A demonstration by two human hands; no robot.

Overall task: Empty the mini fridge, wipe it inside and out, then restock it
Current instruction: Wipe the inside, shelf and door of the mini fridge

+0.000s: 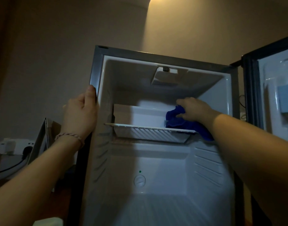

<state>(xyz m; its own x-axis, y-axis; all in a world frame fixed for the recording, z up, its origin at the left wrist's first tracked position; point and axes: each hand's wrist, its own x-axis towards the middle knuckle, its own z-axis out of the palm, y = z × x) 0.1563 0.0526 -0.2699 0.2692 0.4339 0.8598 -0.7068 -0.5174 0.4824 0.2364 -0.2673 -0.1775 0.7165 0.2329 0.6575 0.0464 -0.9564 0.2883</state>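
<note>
The mini fridge [97, 69] stands open in front of me, its white inside holding no food. My left hand [79, 115] grips the fridge's left front edge, thumb on the frame. My right hand [193, 110] reaches into the upper compartment and holds a crumpled blue cloth [175, 118] against the right end of the white wire shelf [149, 132]. Part of the cloth hangs down over the shelf's front edge under my wrist. A round thermostat dial [139, 181] sits on the back wall below.
The fridge door [270, 98] is swung open on the right, with a pale door bin [286, 98] on its inner side. At the left stand a wall socket with a black plug [27, 150] and a leaning flat board [42, 141]. The room is dim.
</note>
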